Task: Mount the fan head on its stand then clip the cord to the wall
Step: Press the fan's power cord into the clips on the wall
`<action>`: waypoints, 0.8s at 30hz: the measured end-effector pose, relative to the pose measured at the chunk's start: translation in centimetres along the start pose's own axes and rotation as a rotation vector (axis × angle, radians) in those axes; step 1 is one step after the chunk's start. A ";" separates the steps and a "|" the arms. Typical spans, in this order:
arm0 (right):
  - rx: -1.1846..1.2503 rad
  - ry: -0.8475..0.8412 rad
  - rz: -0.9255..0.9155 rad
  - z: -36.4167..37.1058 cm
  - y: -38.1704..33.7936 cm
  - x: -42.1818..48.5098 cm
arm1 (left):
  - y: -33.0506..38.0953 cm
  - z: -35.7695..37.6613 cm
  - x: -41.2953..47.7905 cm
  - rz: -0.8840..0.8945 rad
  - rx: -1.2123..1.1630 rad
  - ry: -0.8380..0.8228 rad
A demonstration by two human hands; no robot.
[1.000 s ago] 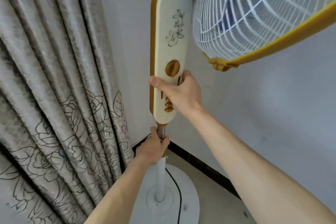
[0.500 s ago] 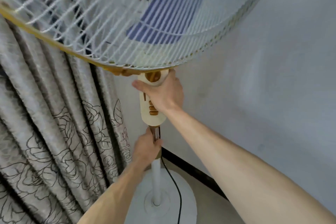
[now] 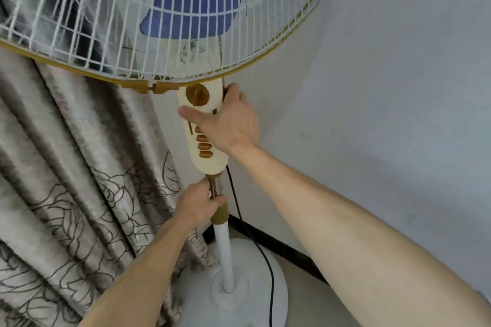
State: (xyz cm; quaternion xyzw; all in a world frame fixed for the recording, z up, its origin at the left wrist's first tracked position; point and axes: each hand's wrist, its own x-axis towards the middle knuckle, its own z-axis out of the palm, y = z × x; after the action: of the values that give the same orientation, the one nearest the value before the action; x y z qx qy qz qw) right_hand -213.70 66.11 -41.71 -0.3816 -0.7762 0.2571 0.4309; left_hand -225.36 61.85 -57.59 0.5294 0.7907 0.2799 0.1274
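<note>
The fan head fills the top of the view: a white wire guard [image 3: 106,21] with a gold rim and a blue blade [image 3: 196,8] behind it. Below it hangs the cream control panel [image 3: 210,159] with a brown dial and brown buttons. My right hand [image 3: 228,122] grips that panel from the right, thumb across its front. My left hand [image 3: 198,202] is closed around the thin metal rod just under the panel, above the gold collar [image 3: 220,214]. The white stand pole [image 3: 224,255] runs down to a round white base [image 3: 265,300]. A black cord [image 3: 261,255] hangs beside the pole.
A grey curtain [image 3: 66,180] with a flower outline pattern hangs at the left, touching the base. A pale wall [image 3: 372,114] stands behind and to the right, with a dark skirting strip [image 3: 287,249] along the floor.
The fan head has swung round, so its guard now faces me across the top. The control panel has come lower towards the collar. Both hands keep their grips.
</note>
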 end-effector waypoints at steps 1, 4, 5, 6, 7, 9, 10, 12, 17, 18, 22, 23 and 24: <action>-0.014 -0.014 0.000 0.2 -0.2 0.2 | -0.3 -0.2 0.2 -0.002 -0.014 -0.015; -0.027 -0.071 -0.017 0.5 -0.4 0.4 | -1.0 -0.5 0.2 -0.004 -0.050 -0.047; -0.018 -0.095 -0.022 0.6 -0.5 0.4 | -1.3 -0.7 0.0 -0.012 -0.053 -0.052; -0.008 -0.118 -0.027 0.6 -0.5 0.2 | -1.5 -0.8 -0.3 -0.018 -0.051 -0.058; 0.005 -0.139 -0.036 0.6 -0.5 0.1 | -1.8 -0.8 -0.6 -0.023 -0.040 -0.062; 0.035 -0.167 -0.045 0.3 -0.5 -0.4 | -1.7 -0.7 -1.6 -0.026 0.015 -0.055; 0.048 -0.177 -0.044 0.1 -0.5 -0.7 | -1.6 -0.5 -2.2 -0.035 0.041 -0.040; 0.071 -0.196 -0.028 -0.5 -0.3 -1.2 | -1.2 -0.1 -3.5 -0.062 0.080 0.004; 0.094 -0.224 0.029 -3.8 1.9 -3.7 | -1.0 1.5 -7.9 -0.062 0.124 -0.056; 0.087 -0.218 0.049 -4.4 2.8 -4.6 | -1.0 1.7 -8.9 -0.076 0.098 -0.072; 0.085 -0.188 0.220 -6.9 8.1 -11.5 | -0.3 3.5 -13.0 -0.037 0.044 -0.089; 0.070 -0.199 0.278 -7.4 9.8 -14.2 | 0.1 4.6 -14.2 -0.015 0.021 -0.115; 0.060 -0.209 0.329 -7.7 11.6 -16.7 | 0.5 5.7 -15.1 0.004 0.003 -0.148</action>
State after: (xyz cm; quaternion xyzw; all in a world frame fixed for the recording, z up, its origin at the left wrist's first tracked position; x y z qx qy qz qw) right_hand -197.04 59.73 -54.26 -0.4615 -0.7361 0.3852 0.3112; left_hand -215.98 49.98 -63.32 0.5506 0.7783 0.2389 0.1841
